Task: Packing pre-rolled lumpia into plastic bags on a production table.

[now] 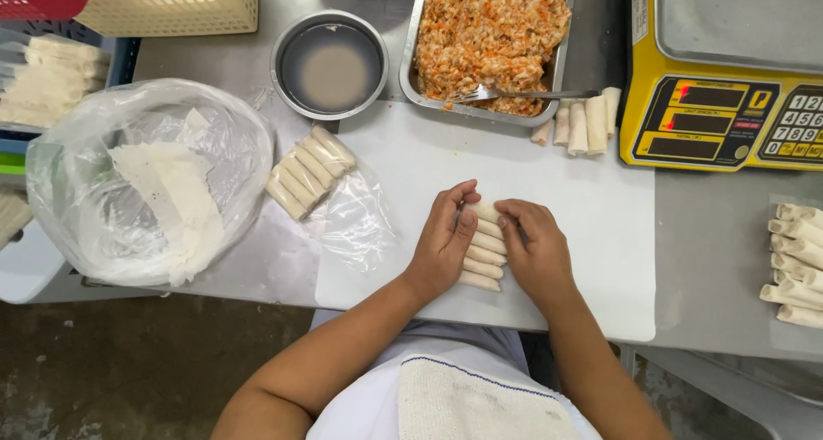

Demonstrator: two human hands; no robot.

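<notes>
While both hands press in from either side, a short stack of pale spring rolls [484, 247] sits squeezed between them on the white cutting sheet [591, 234] at the counter's near edge. At the stack's 9 o'clock, the left hand [441, 247] curves its fingers against the roll ends; at 3 o'clock the right hand [536, 251] does likewise, each grip closed flat on the rolls.

Toward 10 o'clock lies a second row of rolls [309, 172] on clear film, beside a plastic bag of wrappers [150, 183]. Farther, at 11 o'clock, stands a metal bowl of cloudy liquid [330, 64]. At 12 o'clock a steel tray of orange filling [489, 37] holds a fork [523, 94]; a yellow scale [724, 71] sits at 2 o'clock.
</notes>
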